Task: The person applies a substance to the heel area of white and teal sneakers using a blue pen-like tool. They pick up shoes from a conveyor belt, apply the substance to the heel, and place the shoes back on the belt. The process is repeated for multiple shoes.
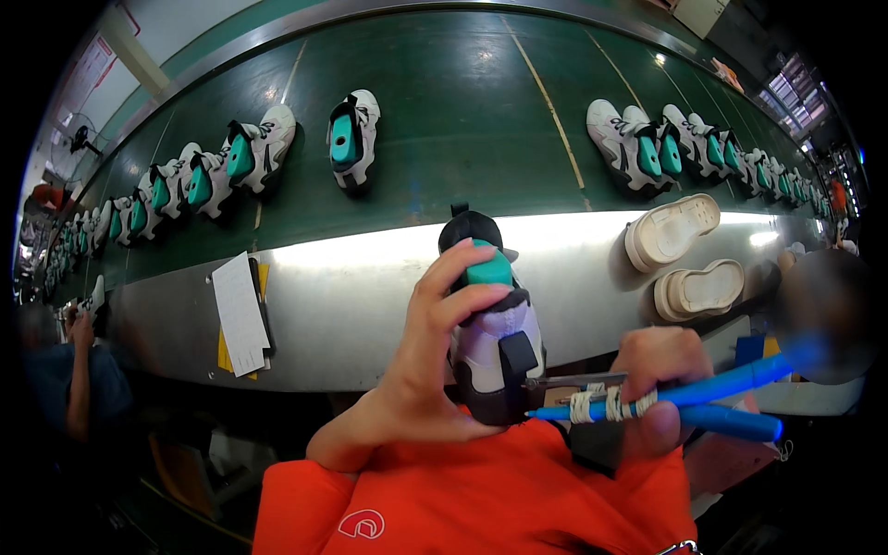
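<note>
My left hand [413, 370] is wrapped round a white and black shoe [486, 344] above the near edge of the metal ledge. A teal shoe last [490, 271] fills its opening, with my fingertips resting on it. The heel, with its black pull tab [518, 356], is toward me. My right hand [659, 361] grips a marking tool [740, 421] made of blue pens tied with pale string to thin metal legs. The tip of the lower pen and a metal point are at the heel's right side; whether they touch it I cannot tell.
Two cream soles [673, 231] lie on the metal ledge [324, 347] at right. Left of me is a white paper sheet [240, 314] on a yellow board. Beyond runs a green conveyor belt [462, 111] carrying rows of shoes [264, 148]. Another person's arm [80, 379] is at far left.
</note>
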The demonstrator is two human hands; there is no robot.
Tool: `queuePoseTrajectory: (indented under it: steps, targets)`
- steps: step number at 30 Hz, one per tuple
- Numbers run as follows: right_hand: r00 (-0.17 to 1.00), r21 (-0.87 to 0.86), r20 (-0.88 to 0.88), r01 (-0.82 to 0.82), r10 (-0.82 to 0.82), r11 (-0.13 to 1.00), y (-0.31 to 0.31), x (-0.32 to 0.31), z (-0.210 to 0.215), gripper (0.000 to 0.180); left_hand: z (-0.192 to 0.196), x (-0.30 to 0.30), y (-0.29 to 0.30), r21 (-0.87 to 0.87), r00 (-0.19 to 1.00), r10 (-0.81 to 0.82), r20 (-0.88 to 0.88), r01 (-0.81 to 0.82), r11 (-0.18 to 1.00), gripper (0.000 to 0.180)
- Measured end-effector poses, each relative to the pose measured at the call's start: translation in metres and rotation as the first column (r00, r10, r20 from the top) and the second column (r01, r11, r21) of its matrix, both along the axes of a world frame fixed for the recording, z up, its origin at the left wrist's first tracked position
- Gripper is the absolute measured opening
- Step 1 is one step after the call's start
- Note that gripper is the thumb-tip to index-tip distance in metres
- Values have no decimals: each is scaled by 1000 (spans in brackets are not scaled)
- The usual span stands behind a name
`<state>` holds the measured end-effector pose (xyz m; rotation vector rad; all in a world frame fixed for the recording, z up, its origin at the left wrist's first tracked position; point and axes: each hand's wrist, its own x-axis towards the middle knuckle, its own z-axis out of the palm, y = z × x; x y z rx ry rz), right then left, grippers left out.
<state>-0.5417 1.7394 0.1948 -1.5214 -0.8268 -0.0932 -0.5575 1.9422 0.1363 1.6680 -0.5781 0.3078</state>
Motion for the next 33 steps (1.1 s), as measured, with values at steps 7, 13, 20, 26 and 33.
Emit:
queuePoseTrajectory:
  steps: [7, 13, 20, 26, 33]
  targets:
    - [999, -106, 33, -21, 25, 994, 15, 12, 19, 28, -3, 12, 2, -44, 1000, 10, 6, -9, 999, 90]
    - [966, -239, 212, -97, 149, 966, 13, 21, 22, 30, 7, 15, 5, -4, 999, 25, -27, -25, 1000, 93]
    - [862, -359, 456, -49, 222, 932, 8, 27, 19, 40, 8, 23, 12, 77, 1000, -12, -17, 13, 997, 106]
    - [909, 452, 86, 328, -407, 829, 1, 13, -30, 29, 2, 18, 16, 111, 1000, -26, 6, 25, 994, 103]
    - [669, 263, -428, 736, -608, 624, -34, -7, -127, 28, -115, -39, 13, 378, 767, -248, 592, 9, 926, 51]
